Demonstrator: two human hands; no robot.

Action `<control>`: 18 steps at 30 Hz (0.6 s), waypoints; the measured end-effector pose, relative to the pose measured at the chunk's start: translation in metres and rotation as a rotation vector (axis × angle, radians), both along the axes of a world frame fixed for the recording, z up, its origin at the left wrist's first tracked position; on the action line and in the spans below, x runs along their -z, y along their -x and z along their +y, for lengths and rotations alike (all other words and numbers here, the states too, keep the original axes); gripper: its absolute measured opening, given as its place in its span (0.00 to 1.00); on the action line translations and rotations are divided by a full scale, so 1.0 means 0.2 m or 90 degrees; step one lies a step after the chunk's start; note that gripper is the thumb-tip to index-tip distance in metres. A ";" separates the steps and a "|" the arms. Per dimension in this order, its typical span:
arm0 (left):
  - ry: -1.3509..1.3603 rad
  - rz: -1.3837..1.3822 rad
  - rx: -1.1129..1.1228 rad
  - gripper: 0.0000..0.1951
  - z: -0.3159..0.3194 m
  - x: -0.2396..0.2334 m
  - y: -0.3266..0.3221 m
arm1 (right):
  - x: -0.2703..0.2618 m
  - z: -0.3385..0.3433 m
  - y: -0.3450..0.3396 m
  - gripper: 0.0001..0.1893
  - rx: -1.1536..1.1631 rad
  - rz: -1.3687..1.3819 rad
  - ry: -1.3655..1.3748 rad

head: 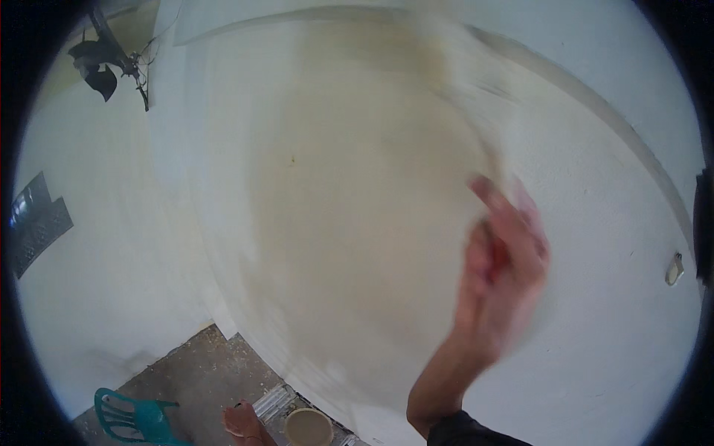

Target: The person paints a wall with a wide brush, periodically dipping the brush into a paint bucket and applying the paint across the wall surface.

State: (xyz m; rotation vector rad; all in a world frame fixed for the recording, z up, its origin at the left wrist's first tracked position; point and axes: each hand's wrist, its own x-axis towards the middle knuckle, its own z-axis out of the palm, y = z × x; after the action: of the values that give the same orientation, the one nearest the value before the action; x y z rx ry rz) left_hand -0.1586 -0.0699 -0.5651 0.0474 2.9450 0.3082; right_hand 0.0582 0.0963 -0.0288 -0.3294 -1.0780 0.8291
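My right hand (505,262) is raised in front of a pale painted wall (357,195), its fingers curled around a tool whose handle is mostly hidden. A blurred, thin shape rises from this hand towards a blurred, light brown patch near the top; its kind cannot be told. My left hand (241,419) is low down, bent at the wrist, beside a ribbed metallic platform or step (274,402). Whether it grips anything is unclear. A round light-coloured bucket (308,428) stands just right of my left hand. Brownish, damp-looking patches cover the middle of the wall.
Below left, a green plastic chair (150,421) stands on the speckled grey floor (217,362). A dark fixture with loose wires (114,58) is at the upper left. A grey panel (39,228) lies at the left edge, and a small pale fitting (674,270) is on the right wall.
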 end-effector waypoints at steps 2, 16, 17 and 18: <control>-0.022 0.031 0.003 0.25 -0.02 0.03 0.00 | 0.07 -0.06 -0.16 0.17 0.026 0.059 -0.031; 0.041 0.003 0.349 0.16 -0.14 -0.15 -0.05 | 1.02 -0.34 -0.57 0.12 -0.087 -0.411 0.411; 0.016 -0.048 0.292 0.18 -0.16 -0.24 -0.07 | 1.06 -0.37 -0.54 0.13 -0.118 -0.481 0.535; -0.006 -0.102 0.233 0.19 -0.16 -0.30 -0.08 | 1.13 -0.41 -0.52 0.15 -0.125 -0.568 0.505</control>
State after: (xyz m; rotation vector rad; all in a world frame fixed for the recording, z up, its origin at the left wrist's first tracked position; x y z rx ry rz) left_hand -0.1427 -0.1018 -0.5043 0.5289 2.7051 0.2575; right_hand 0.1623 0.0150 -0.2548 -1.3711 -1.5723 1.3233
